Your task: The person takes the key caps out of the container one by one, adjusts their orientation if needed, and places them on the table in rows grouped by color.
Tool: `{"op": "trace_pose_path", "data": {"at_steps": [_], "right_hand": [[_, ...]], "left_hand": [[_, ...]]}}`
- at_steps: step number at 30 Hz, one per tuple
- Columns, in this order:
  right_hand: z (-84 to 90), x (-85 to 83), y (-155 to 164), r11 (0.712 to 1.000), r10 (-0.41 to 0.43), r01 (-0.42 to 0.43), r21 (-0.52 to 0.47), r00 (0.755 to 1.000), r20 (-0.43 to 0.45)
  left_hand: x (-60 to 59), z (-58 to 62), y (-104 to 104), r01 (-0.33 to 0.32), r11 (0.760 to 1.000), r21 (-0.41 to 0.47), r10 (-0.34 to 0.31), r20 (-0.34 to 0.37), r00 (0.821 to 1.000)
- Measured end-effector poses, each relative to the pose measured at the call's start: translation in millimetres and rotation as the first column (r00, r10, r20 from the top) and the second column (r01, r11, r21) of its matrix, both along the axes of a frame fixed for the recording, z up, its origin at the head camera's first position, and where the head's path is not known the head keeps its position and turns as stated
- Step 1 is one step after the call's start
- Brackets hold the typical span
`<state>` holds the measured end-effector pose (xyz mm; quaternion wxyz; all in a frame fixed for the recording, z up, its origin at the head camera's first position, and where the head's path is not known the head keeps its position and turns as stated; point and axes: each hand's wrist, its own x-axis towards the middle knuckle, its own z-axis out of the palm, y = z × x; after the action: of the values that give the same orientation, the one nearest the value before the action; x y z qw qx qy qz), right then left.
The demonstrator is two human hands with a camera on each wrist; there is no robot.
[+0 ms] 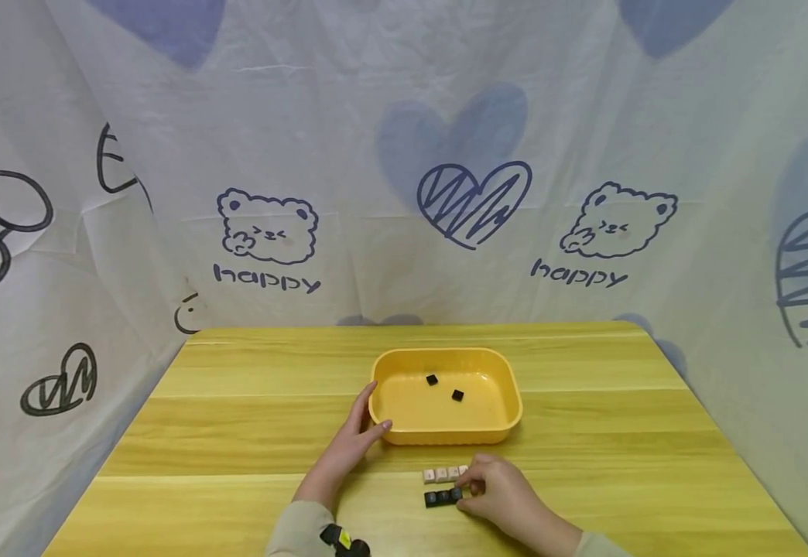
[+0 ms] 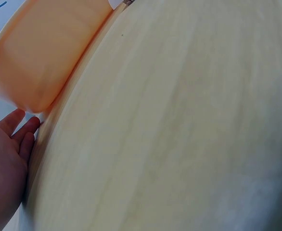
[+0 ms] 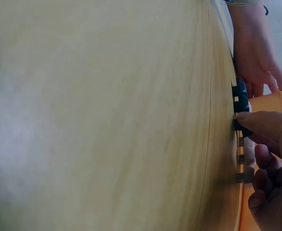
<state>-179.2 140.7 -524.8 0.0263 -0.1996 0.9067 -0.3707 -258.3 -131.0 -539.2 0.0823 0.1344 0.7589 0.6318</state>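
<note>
A person sits at a wooden table [image 1: 237,433] with a yellow tray [image 1: 508,387] in the middle of it. Two small black keycaps [image 1: 444,387] already lie inside the tray, a little apart from each other. Just in front of the tray, on the table, are two short rows of keycaps: a row of light keycaps [image 1: 443,473] and, nearer the person, a row of black keycaps [image 1: 441,498]. The left hand [image 1: 352,443] rests at the tray's left front corner, thumb touching the rim and fingers laid flat along the side, so it seems to be keeping the tray from sliding. The right hand [image 1: 498,491] is curled over the right end of the two rows, and its fingertips pinch the last black keycap there. The two hands are apart, one on each job. The step in hand looks like picking a black keycap out of the row. The next move probably needs a firm little pinch and a straight lift, so the other keycaps stay in line.
</note>
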Motion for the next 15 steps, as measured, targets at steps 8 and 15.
{"op": "trace_pose_path", "data": {"at_steps": [8, 15], "right_hand": [[4.6, 0.0, -2, 1.000, 0.012, -0.012, -0.004, 1.000, 0.008], [19.7, -0.4, -1, 0.997, 0.008, -0.007, -0.077, 1.000, 0.011]], "left_hand": [[-1.0, 0.8, 1, -0.006, 1.000, 0.003, 0.006, 0.016, 1.000], [1.3, 3.3, 1, -0.008, 1.000, -0.003, 0.008, 0.025, 1.000]]}}
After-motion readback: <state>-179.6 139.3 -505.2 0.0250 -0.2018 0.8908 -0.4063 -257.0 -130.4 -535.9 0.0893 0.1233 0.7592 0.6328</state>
